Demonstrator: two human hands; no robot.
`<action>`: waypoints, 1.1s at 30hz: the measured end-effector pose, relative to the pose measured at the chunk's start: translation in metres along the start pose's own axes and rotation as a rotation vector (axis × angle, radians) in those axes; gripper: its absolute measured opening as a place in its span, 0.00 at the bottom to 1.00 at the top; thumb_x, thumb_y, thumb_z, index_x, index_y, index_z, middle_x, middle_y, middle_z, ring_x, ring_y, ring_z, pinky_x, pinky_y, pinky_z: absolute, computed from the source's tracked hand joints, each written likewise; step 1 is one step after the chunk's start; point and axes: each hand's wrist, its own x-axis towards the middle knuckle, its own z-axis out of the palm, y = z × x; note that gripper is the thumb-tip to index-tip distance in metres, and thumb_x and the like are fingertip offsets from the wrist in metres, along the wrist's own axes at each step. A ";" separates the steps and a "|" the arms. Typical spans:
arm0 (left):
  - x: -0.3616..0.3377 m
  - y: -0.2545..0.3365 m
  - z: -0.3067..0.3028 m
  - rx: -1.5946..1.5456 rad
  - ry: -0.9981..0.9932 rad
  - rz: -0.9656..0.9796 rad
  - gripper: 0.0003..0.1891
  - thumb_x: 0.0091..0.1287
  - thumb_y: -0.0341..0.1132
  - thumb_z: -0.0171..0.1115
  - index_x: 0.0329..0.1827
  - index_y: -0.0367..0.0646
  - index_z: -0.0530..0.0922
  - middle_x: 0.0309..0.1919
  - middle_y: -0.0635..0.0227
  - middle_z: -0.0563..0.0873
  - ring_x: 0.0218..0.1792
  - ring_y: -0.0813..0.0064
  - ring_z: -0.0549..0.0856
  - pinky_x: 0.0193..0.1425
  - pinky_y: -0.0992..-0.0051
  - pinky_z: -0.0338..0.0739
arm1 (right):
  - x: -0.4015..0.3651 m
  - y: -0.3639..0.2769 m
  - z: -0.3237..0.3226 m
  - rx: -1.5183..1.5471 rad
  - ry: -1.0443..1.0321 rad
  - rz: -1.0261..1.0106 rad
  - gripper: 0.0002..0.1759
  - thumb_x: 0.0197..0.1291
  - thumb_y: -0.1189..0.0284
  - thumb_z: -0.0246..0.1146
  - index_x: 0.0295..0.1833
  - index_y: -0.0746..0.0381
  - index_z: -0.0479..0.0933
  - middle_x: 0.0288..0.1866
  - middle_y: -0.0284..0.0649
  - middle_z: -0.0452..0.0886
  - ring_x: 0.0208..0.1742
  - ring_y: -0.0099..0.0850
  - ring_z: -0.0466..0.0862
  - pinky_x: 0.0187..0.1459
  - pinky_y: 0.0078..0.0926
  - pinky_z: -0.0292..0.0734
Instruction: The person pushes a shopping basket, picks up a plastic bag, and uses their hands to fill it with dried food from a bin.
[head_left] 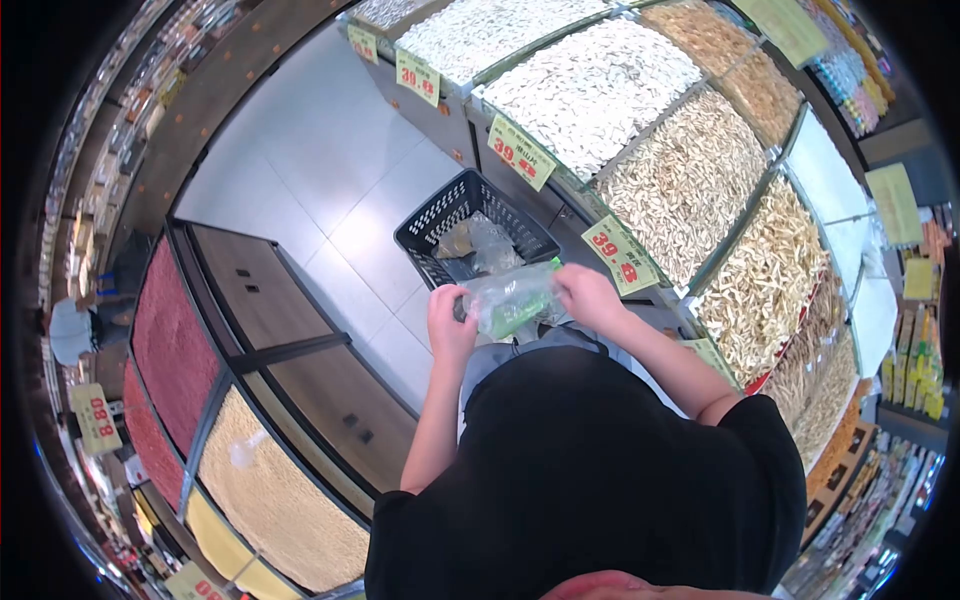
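Observation:
A clear plastic bag [512, 295] with green print is stretched between my two hands, in front of my body. My left hand [453, 318] pinches its left edge, fingers curled round. On the opposite side my right hand [588, 297] grips the bag near its upper right corner, close to a bright green spot. Just beyond the bag is a black plastic basket [415, 236] with slotted walls. Inside the basket lie filled clear bags [478, 238], one with something brownish in it.
Along the right run bins of white slices [595, 90] and tan dried strips [685, 180], fronted by price signs [520, 152]. Lower left, bins hold dark red grains [175, 345] and beige grains [275, 500] with a clear scoop [247, 450]. Pale floor tiles [300, 170] lie between.

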 end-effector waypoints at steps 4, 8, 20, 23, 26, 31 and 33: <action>0.006 0.016 0.014 -0.038 0.031 -0.142 0.20 0.58 0.29 0.73 0.53 0.38 0.79 0.49 0.55 0.81 0.52 0.54 0.81 0.58 0.62 0.77 | 0.024 0.013 0.001 0.116 0.320 0.038 0.13 0.56 0.78 0.67 0.48 0.61 0.81 0.44 0.44 0.82 0.47 0.48 0.85 0.47 0.43 0.82; -0.001 -0.012 0.048 0.133 -0.321 -0.032 0.22 0.59 0.37 0.76 0.55 0.38 0.81 0.50 0.51 0.84 0.53 0.47 0.81 0.60 0.59 0.78 | 0.035 0.048 0.042 0.041 0.125 -0.014 0.12 0.55 0.78 0.66 0.47 0.61 0.80 0.47 0.44 0.82 0.51 0.48 0.85 0.51 0.44 0.82; -0.049 -0.053 0.134 0.348 -0.886 -0.353 0.35 0.61 0.63 0.70 0.56 0.37 0.85 0.43 0.43 0.90 0.46 0.42 0.89 0.53 0.51 0.83 | 0.024 0.102 0.120 -0.078 -0.174 0.051 0.09 0.58 0.69 0.61 0.39 0.62 0.79 0.38 0.48 0.86 0.45 0.50 0.88 0.50 0.50 0.81; -0.047 -0.046 0.141 0.489 -0.866 -0.369 0.29 0.64 0.59 0.68 0.51 0.38 0.86 0.38 0.40 0.89 0.43 0.40 0.89 0.48 0.51 0.83 | 0.024 0.106 0.123 -0.089 -0.169 0.051 0.09 0.56 0.68 0.61 0.38 0.62 0.80 0.38 0.47 0.87 0.45 0.49 0.88 0.49 0.51 0.81; -0.057 -0.059 0.151 0.500 -0.642 -0.239 0.26 0.64 0.59 0.66 0.43 0.42 0.88 0.33 0.44 0.90 0.39 0.43 0.90 0.47 0.51 0.84 | 0.026 0.104 0.124 -0.105 -0.191 0.070 0.10 0.55 0.67 0.61 0.38 0.61 0.80 0.39 0.46 0.87 0.45 0.49 0.88 0.50 0.50 0.81; -0.064 -0.067 0.153 0.502 -0.587 -0.094 0.21 0.61 0.53 0.67 0.38 0.41 0.87 0.27 0.46 0.88 0.33 0.44 0.90 0.40 0.47 0.84 | 0.021 0.099 0.123 -0.113 -0.155 0.090 0.10 0.54 0.67 0.61 0.38 0.61 0.81 0.38 0.46 0.87 0.44 0.48 0.87 0.50 0.49 0.81; -0.067 -0.061 0.150 0.486 -0.593 -0.096 0.20 0.61 0.52 0.67 0.37 0.41 0.87 0.27 0.46 0.87 0.32 0.43 0.89 0.39 0.47 0.84 | 0.015 0.098 0.128 -0.107 -0.143 0.110 0.10 0.54 0.66 0.62 0.38 0.61 0.82 0.37 0.46 0.87 0.44 0.48 0.87 0.50 0.49 0.81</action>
